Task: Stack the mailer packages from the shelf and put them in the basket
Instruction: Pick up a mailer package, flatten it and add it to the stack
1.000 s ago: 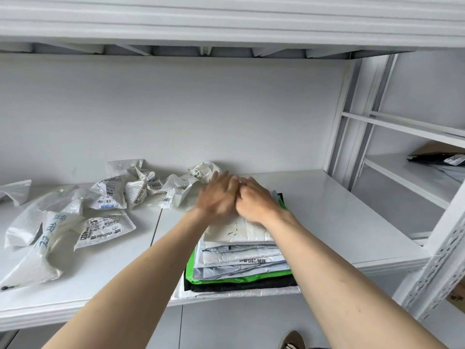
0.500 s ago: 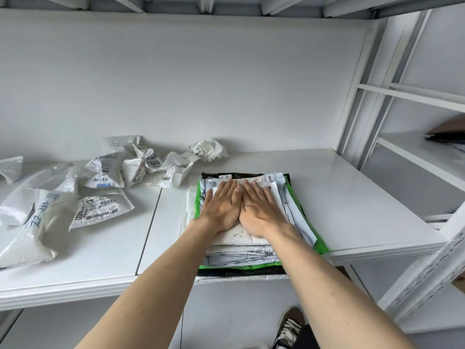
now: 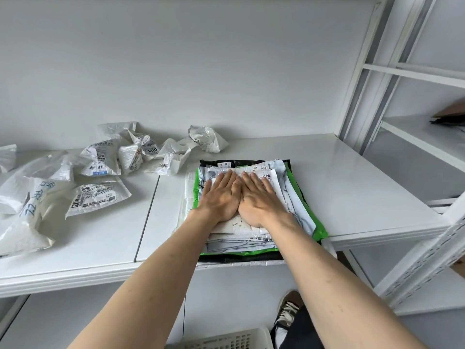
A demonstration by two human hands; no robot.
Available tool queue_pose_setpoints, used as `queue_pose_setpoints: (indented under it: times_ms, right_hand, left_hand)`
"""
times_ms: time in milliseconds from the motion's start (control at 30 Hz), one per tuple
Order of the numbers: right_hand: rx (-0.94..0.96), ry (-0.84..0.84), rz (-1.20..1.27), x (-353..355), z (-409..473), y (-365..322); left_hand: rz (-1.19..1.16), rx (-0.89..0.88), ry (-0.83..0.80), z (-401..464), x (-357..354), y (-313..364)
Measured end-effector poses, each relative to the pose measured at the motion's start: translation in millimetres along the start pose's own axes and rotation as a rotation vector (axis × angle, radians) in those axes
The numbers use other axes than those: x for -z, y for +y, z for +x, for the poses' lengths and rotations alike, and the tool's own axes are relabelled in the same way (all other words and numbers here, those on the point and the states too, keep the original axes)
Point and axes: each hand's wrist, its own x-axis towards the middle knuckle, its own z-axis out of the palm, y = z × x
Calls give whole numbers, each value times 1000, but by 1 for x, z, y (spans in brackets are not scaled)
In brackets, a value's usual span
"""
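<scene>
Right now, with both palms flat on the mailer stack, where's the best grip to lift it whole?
Probably under the stack's near edge, which overhangs the shelf lip. Left hand and right hand could slide to the left and right sides, fingers under the black bottom mailer, thumbs on top. The layers are loose and skewed, so clamp them.

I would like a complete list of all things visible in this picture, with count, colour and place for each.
stack of flat mailers: one pile, grey and white over green and black, front edge of the shelf, under both hands
crumpled mailers: about nine, white with labels, left part of shelf
shelf: one, white
side rack: one, white, right
dark package: one, on side rack, partly cut off
basket: one, white, below, bottom edge
shoe: one, dark with white laces, floor
left hand: flat on stack
right hand: flat on stack, beside left
</scene>
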Motion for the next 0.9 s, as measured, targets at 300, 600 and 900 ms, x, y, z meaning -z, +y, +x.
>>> queue_pose_setpoints:
  times_ms: [300, 600, 900]
  right_hand:
    - [-54, -38, 79, 5, 4, 1]
    - [-420, 188, 408, 37, -16, 23]
    - [-459, 332, 1363, 79, -32, 53]
  left_hand:
    - [49, 31, -36, -7, 3, 5]
    - [-465, 68, 64, -27, 42, 21]
    - [-867, -10, 260, -42, 77, 20]
